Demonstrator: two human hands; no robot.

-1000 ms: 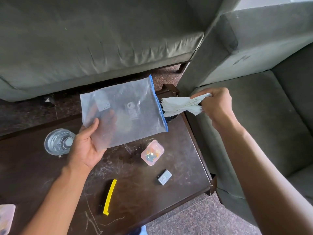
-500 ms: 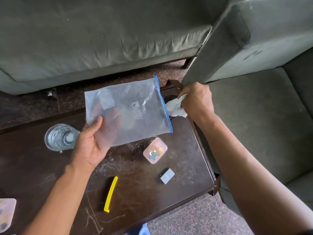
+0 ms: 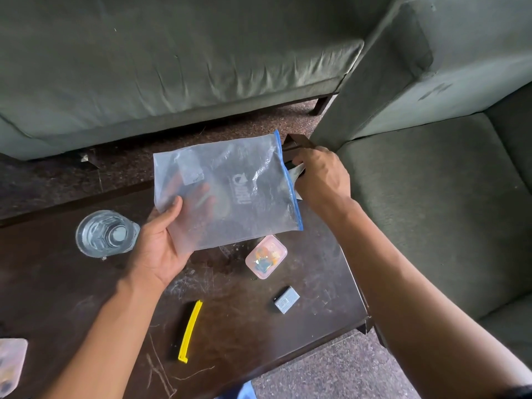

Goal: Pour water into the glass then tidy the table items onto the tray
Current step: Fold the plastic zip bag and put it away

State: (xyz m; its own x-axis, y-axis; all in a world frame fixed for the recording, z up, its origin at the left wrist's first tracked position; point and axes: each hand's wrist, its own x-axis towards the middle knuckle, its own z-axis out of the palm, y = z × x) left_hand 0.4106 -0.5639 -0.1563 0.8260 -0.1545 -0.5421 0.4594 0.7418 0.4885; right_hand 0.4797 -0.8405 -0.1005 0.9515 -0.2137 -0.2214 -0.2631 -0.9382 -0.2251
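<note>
1. Gripping a frosted zip bag (image 3: 230,191) by its lower left corner, the left hand (image 3: 161,246) holds it above the dark wooden surface (image 3: 244,335), thumb on the front and fingers showing dimly through the plastic.
2. At the bag's blue-edged mouth, the right hand (image 3: 322,177) is curled around white paper (image 3: 296,170); most of the paper is hidden behind hand and bag.
3. A glass (image 3: 105,234) with water in it stands on the surface, just left of the left hand.
4. A small pink box (image 3: 266,257), a grey block (image 3: 285,299) and a yellow clip (image 3: 190,331) lie nearer the front edge.
5. A pale container (image 3: 10,364) is cut off at the lower left corner; its contents cannot be made out.
6. Printing on the bag is too faint to read.
</note>
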